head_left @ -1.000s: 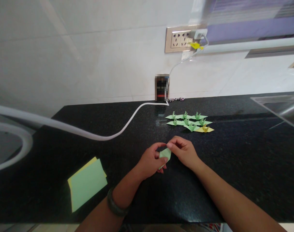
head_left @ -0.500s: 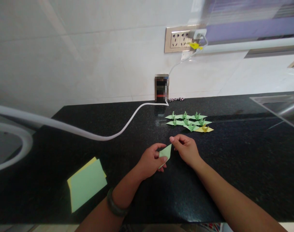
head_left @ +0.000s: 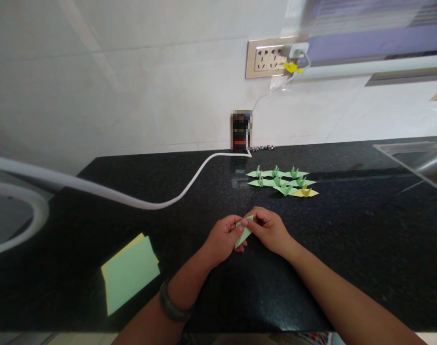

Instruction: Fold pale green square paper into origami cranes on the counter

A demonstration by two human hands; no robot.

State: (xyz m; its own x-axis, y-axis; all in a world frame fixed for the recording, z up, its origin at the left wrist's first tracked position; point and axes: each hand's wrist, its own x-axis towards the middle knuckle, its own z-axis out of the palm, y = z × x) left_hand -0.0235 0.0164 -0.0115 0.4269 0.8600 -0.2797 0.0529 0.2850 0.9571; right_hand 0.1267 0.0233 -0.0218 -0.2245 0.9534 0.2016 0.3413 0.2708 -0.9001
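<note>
A small folded piece of light green paper (head_left: 244, 235) is held between both hands above the dark countertop. My left hand (head_left: 224, 240) grips its left side, thumb on top and fingers beneath. The thumb and fingers of my right hand (head_left: 270, 230) pinch its upper part, close to the left thumb. Beyond the hands stand several folded paper cranes (head_left: 279, 181) in rows, green ones and one yellow crane (head_left: 305, 192) at the front right. The lower edge of the held paper is partly hidden by my fingers.
A stack of green and yellow paper sheets (head_left: 132, 275) lies at the left. A white cable (head_left: 157, 206) runs across the countertop (head_left: 189, 297) to a phone-like device (head_left: 241, 130) against the wall. A metal sink (head_left: 419, 160) is at the far right, a wall socket (head_left: 265, 58) above.
My right hand has moved left and down, from the paper's top corner onto the paper beside my left thumb. The paper now looks narrower, its right side folded over.
</note>
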